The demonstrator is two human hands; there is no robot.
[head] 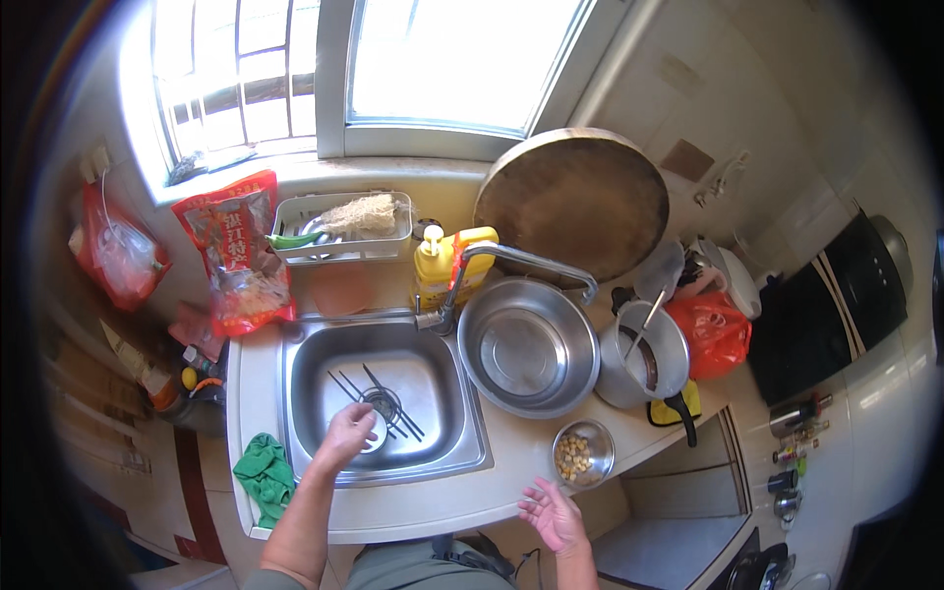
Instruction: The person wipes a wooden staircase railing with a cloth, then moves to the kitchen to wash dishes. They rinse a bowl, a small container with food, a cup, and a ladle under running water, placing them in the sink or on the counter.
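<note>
My left hand (349,435) reaches over the stainless steel sink (428,354), its fingers at a small white round dish (376,435), which it partly hides; the grip looks closed on its rim. Several dark chopsticks (410,422) lie in the basin across the drain (383,403). My right hand (552,516), palm up with fingers apart and holding nothing, is just off the counter's front edge. Near it stands a small steel bowl (606,448) with pale yellowish pieces (575,457). A large steel basin (522,354) sits right of the sink under the faucet (531,259).
A green cloth (265,476) lies at the counter's left corner. Behind the sink are a basket (341,254) with a loofah, a yellow bottle (435,267) and a leaning round wooden board (575,203). Right of the basin stands a pot (627,380), its handle toward the counter's edge.
</note>
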